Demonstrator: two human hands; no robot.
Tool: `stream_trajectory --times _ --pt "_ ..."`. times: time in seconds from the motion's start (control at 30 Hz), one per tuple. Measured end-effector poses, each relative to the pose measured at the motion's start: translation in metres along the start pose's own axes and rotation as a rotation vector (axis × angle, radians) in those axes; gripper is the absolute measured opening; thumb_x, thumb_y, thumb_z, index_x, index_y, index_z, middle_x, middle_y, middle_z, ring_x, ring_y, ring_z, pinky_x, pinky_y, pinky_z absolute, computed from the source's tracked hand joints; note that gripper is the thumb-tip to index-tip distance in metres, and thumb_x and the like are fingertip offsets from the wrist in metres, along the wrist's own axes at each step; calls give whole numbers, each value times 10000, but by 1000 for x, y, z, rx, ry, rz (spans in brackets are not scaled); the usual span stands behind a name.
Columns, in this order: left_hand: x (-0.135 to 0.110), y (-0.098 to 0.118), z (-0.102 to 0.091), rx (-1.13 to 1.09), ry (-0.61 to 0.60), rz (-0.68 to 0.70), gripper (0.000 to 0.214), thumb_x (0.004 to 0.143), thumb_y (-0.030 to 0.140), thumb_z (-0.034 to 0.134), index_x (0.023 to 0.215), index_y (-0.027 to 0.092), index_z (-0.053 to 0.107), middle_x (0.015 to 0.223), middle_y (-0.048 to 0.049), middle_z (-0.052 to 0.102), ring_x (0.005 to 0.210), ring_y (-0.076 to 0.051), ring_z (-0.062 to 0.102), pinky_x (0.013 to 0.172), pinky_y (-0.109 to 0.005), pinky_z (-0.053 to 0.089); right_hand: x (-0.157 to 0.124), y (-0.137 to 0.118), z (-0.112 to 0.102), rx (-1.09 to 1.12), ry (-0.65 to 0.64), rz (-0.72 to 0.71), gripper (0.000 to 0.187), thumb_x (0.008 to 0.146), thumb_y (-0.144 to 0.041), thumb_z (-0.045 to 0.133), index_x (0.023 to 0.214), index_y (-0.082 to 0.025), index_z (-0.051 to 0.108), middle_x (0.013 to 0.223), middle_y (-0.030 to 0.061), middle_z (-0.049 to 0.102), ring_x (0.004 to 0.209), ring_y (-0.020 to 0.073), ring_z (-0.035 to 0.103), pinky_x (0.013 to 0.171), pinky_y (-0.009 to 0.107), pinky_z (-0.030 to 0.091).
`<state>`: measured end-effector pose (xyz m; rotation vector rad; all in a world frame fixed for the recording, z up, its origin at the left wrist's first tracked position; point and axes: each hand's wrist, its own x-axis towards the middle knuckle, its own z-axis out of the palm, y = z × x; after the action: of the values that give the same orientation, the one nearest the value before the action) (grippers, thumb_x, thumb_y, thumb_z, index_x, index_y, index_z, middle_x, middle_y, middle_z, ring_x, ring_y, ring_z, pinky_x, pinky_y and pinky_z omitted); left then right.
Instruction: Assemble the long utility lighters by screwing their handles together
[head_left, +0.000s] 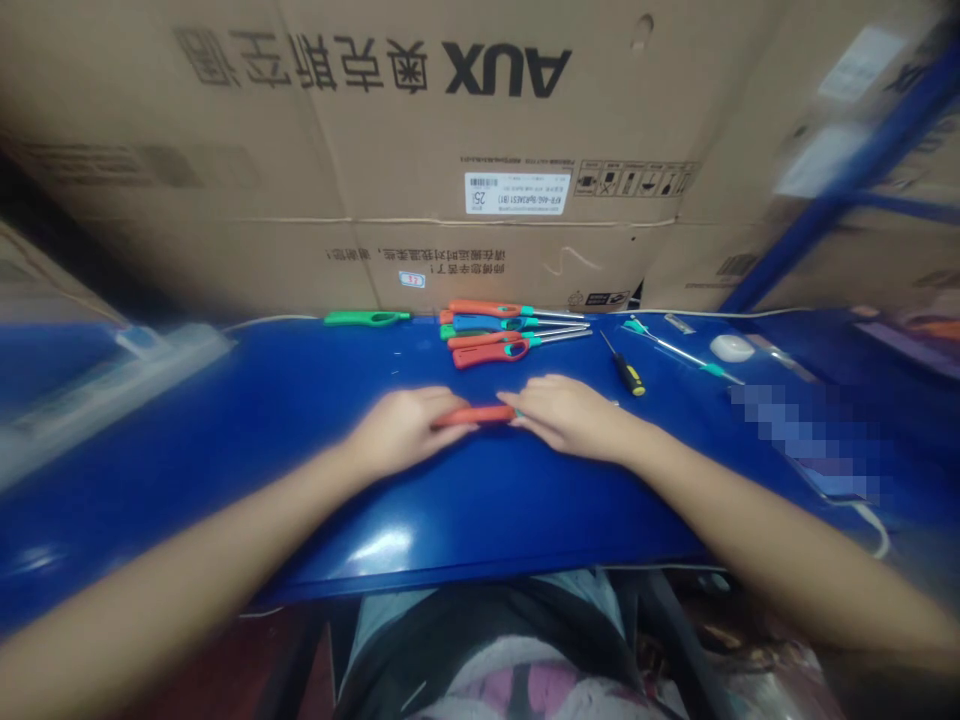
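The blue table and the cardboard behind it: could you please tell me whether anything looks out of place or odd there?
The cardboard looks inverted, its print upside down. On the table, the green handle left of the lighter pile shows no metal tube, unlike the pile's red lighter.

Held lighter (489,414) positioned between left hand (409,430) and right hand (566,415), nearer the person than the group of lighters (480,355) on the surface (525,510). Lone handle (360,319) lies left of the group; screwdriver (631,376) lies right. Loose rod (684,354) rests right of the screwdriver. Cardboard (420,190) stands behind all.
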<state>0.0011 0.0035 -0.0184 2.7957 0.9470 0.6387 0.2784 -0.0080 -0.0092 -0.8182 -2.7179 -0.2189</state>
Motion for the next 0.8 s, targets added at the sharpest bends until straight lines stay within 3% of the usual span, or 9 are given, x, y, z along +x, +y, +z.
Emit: stream_trajectory --times 0.1,0.23,0.37,0.47,0.8 --pt "1 -1 -3 -32 10 -10 305 1003 434 574 1042 183 743 910 -57 740 805 -183 676 720 -269 477 0 2 -6 22 10 45 393 1047 -342 497 1319 -104 654 1008 147 768 875 229 664 783 362 500" --pt "3 -2 -6 -114 42 -81 340 970 469 615 1035 169 760 912 -61 760 787 -176 670 716 -262 464 -2 10 -14 33 23 66 297 1036 -348 526 1127 -148 726 972 110 767 861 220 647 780 349 472" --pt "3 0 -2 -263 31 -228 403 907 537 662 918 152 780 695 -8 693 570 -113 537 555 -229 375 -4 11 -12 -14 102 -14 287 1049 -289 483 1032 -127 720 851 97 719 788 202 580 734 323 449" --pt "0 4 1 -362 -4 -303 434 886 550 666 847 131 774 610 13 639 526 -96 477 509 -215 331 -5 8 -6 -52 144 -75 290 1051 -250 456 1016 -110 708 825 107 694 766 201 542 694 310 423" --pt "-11 14 1 -156 101 -23 320 963 427 605 885 164 771 676 -26 704 543 -113 567 567 -234 424 -6 -7 0 -31 21 -19 256 1018 -188 448 910 -146 676 779 76 655 733 196 514 682 310 392"
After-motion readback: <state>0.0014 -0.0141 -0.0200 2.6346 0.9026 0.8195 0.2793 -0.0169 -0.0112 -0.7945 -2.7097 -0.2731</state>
